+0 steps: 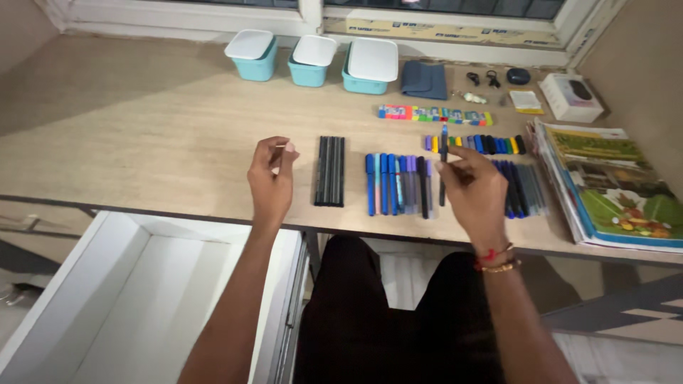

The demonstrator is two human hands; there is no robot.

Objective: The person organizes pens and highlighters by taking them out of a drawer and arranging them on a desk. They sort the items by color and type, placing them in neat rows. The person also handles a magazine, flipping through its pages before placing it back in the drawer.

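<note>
Head view: at centre frame the right hand (475, 193) pinches a slim dark pen (443, 165) upright above a row of blue pens (398, 184) on the wooden desk (142, 128). The left hand (271, 178), centre-left, has its fingertips together on nothing visible, beside a black pencil bundle (330, 171). Three teal plastic boxes (313, 60) sit top centre.

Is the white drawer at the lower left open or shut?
Open. The white drawer is pulled out below the desk edge, and its bare inside shows.

The desk (142, 128) looks like matt, pale wood-grain laminate; the three teal tubs (310, 62) seem smooth plastic with white lids; the pouch (424, 80) looks like soft grey cloth; the books (612, 185) show glossy paper covers; the open drawer (142, 299) is smooth white board.
</note>
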